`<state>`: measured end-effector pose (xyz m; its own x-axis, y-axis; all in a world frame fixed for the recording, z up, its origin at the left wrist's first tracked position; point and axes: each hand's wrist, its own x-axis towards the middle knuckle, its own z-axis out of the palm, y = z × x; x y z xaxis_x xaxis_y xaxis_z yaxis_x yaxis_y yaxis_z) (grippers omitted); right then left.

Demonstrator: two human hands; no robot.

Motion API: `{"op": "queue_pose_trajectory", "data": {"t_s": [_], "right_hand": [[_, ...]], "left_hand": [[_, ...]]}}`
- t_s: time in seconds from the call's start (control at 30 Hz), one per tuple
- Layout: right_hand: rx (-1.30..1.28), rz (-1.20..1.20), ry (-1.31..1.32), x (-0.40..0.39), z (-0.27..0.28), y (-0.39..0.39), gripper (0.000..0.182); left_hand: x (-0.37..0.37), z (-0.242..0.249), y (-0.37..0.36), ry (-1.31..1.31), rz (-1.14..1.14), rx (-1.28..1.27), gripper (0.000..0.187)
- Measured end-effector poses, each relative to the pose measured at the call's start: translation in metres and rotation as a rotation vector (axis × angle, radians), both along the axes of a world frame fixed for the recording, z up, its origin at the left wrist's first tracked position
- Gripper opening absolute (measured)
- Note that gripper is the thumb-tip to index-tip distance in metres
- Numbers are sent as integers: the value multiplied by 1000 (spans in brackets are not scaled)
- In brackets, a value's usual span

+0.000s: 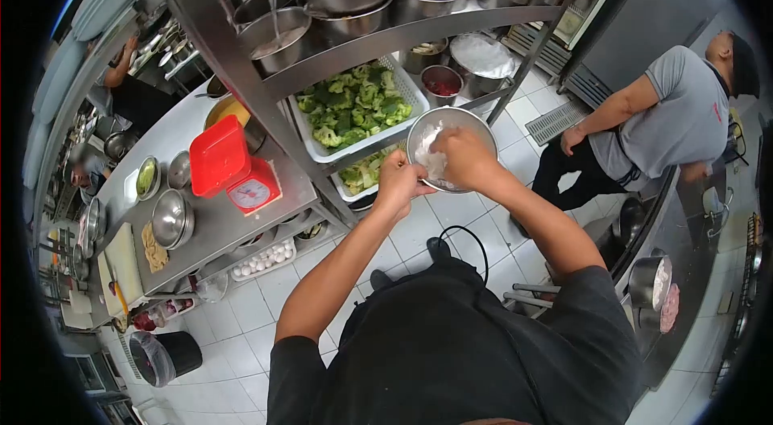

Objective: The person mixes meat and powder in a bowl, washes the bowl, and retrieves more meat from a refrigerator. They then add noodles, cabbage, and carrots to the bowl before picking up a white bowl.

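1. One metal bowl, held up beside the broccoli basket; probably light, stiff.
2. Left hand grips its rim, sensible hold.
3. Right hand inside, fingertips hidden, grip unclear; white contents likely soft.

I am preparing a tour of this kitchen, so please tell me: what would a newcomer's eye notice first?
Probably the red scale carrying a red container, on the steel counter, left. Next, the green broccoli in a white basket, above centre. Then the metal bowl in the left hand, with the right hand inside it.
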<state>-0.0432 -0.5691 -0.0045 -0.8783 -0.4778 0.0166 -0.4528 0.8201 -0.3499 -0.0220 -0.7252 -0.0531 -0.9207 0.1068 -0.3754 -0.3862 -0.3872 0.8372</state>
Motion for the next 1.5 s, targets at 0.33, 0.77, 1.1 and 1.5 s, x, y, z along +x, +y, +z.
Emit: {"op": "queue_pose_trajectory", "data": {"t_s": [0.33,0.77,1.1,1.5], "right_hand": [[-191,-195,329,-206,-14,140,21],[454,138,449,-395,-162,209,20],[-81,536,-38,-167,-43,186,51],[-59,321,6,-154,-75,157,34]], "left_hand": [[-52,-3,73,13,65,-20,20],[-77,-27,140,-77,233,-45,20],[-98,-33,164,-44,171,-127,18],[-52,-36,164,-95,237,-206,18]]}}
